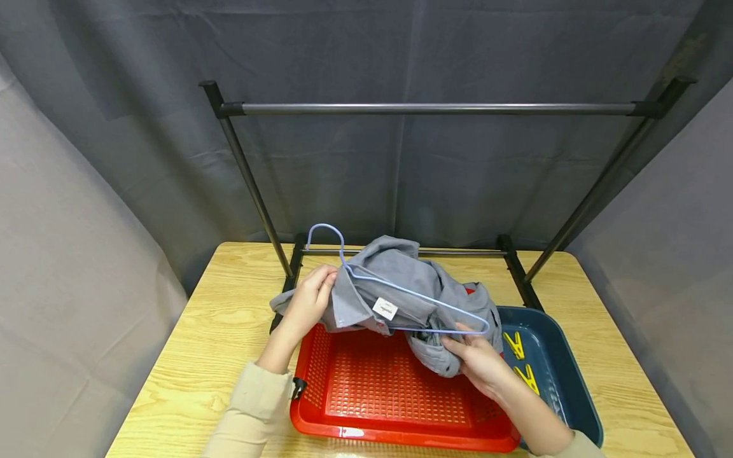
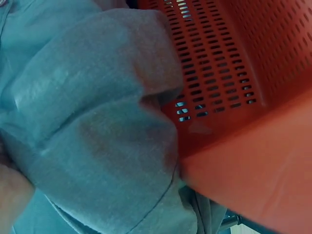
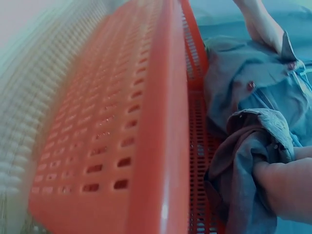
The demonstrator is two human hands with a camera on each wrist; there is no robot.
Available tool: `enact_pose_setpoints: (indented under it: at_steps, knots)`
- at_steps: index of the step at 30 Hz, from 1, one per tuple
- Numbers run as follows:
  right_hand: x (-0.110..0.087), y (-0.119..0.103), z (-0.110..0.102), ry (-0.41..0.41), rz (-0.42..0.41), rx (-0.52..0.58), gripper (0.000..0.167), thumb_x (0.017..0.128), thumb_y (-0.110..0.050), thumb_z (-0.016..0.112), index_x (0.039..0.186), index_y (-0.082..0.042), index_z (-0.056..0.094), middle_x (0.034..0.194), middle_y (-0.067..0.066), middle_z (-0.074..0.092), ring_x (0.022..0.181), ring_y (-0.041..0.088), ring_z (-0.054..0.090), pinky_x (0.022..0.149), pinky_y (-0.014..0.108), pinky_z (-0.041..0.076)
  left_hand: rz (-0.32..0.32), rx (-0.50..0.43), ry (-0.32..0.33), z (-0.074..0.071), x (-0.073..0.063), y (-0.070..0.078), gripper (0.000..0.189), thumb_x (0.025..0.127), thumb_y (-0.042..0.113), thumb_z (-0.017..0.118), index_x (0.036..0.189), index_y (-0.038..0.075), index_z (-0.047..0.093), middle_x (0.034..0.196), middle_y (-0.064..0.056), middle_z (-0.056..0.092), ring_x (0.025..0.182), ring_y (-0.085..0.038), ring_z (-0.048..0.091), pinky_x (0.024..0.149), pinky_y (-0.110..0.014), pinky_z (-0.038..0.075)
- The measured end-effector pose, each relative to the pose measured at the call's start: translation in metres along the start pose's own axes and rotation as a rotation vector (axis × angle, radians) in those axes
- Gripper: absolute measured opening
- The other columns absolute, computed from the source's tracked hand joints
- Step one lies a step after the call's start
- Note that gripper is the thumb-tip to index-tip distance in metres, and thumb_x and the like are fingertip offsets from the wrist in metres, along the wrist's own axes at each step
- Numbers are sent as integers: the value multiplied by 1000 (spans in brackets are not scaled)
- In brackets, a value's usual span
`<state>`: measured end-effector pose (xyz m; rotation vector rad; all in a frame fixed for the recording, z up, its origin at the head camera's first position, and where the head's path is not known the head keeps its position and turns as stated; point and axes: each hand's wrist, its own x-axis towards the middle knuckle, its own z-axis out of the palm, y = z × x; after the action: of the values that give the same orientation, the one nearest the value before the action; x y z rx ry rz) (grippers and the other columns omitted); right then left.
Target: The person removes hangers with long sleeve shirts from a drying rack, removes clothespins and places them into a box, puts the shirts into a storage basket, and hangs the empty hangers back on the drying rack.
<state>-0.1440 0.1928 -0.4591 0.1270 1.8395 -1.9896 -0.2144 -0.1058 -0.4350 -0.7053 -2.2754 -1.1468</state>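
Note:
A grey button-up shirt (image 1: 401, 280) with a white neck label is bunched above the red basket (image 1: 395, 388). A light blue hanger (image 1: 424, 296) lies partly inside the shirt, its hook sticking out at the upper left. My left hand (image 1: 309, 299) pinches the cloth by the collar, close to the hook's base. Lower right, my right hand (image 1: 483, 366) grips bunched cloth at the hanger's far end; some of its fingers are hidden behind the fabric. The right wrist view shows this hand (image 3: 287, 183) in the folds. Grey cloth (image 2: 97, 122) fills much of the left wrist view.
A black rack with a metal top bar (image 1: 435, 109) stands behind the basket, its feet on the wooden table (image 1: 229, 331). To the right, a dark blue tray (image 1: 572, 381) holds yellow clothespins (image 1: 514, 345). Grey curtains surround the table.

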Motion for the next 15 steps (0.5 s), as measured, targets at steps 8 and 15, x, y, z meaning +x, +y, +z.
enact_pose_setpoints:
  at_steps: [8, 15]
  knots:
    - [7, 7, 8, -72, 25, -12, 60, 96, -6, 38, 141, 10, 2, 148, 25, 6, 133, 33, 14, 105, 49, 19, -1, 25, 10, 4, 0, 1, 10, 91, 3, 51, 88, 1, 60, 82, -9, 61, 79, -24, 60, 73, -37, 47]
    - [13, 18, 13, -85, 75, -153, 52, 92, -7, 48, 129, 14, 19, 115, 18, 43, 107, 22, 43, 89, 37, 36, 13, 47, -14, 9, 0, 1, 9, 91, 4, 52, 86, 1, 59, 81, -8, 61, 76, -22, 59, 71, -36, 47]
